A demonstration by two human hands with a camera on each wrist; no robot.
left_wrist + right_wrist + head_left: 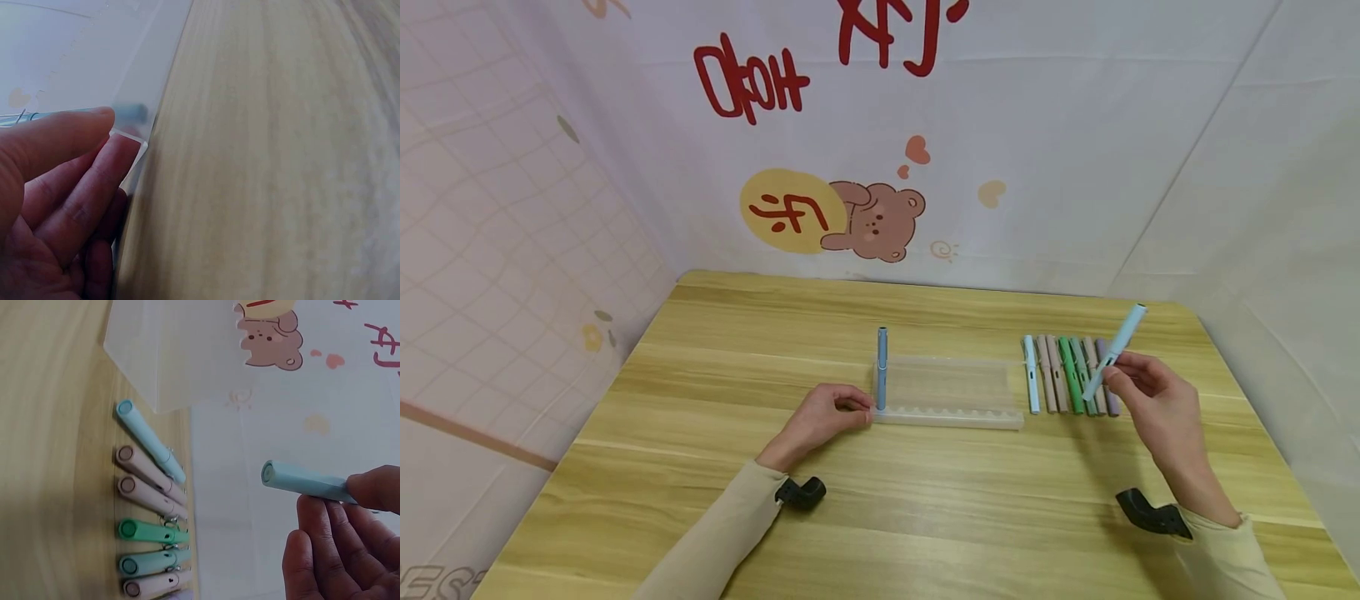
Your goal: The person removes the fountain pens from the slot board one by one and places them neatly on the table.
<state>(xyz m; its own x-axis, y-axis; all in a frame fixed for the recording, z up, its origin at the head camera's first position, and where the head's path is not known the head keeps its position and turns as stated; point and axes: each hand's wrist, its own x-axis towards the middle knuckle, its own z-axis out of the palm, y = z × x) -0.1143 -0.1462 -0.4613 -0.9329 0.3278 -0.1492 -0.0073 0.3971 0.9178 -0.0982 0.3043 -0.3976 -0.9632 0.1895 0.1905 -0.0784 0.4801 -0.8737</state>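
My right hand pinches a light blue pen between thumb and fingers, raised and tilted over the row of pens. In the right wrist view, the round end of this pen points away from the fingertips. With thumb and fingers, my left hand grips the left end of a translucent plastic pen stand with a notched strip. A darker blue pen stands upright at that end, right by the left fingertips. The left wrist view shows the thumb overlapping this pen's lower part.
Right of the stand lies a row of several pens: a light blue pen first, then pinkish ones, a green pen and a purple pen at the far end. The wooden table meets a printed cloth backdrop behind.
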